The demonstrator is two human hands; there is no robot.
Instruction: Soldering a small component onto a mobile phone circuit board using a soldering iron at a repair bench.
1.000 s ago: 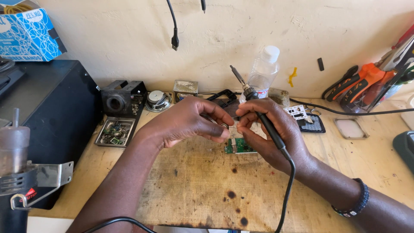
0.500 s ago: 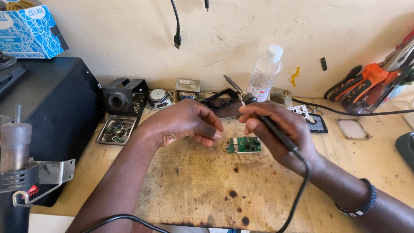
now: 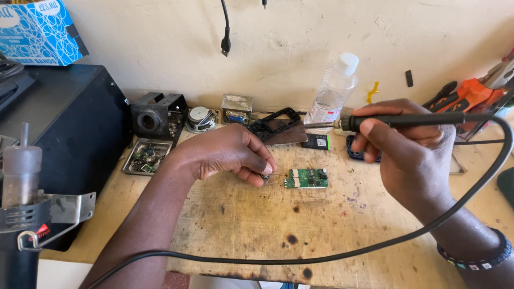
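A small green circuit board (image 3: 306, 178) lies flat on the scorched wooden bench (image 3: 251, 230). My left hand (image 3: 225, 155) rests on the bench just left of the board, fingertips pinching a small round part (image 3: 264, 175) whose thin wires reach the board's left edge. My right hand (image 3: 409, 152) is raised to the right of the board and grips a black soldering iron (image 3: 396, 121) held level, its metal tip (image 3: 316, 126) pointing left, well above the board. The iron's black cord (image 3: 332, 257) loops down across the bench front.
A clear plastic bottle (image 3: 334, 91) stands at the wall behind the board. A black frame piece (image 3: 276, 126), small transformer (image 3: 236, 109), speaker (image 3: 199, 116) and tin of parts (image 3: 144, 156) sit at the back left. A black box (image 3: 59, 139) fills the left; orange-handled tools (image 3: 466, 96) lie right.
My right hand has lifted the soldering iron up and to the right, off the board, turning it level. My left hand has stayed beside the board's left edge.
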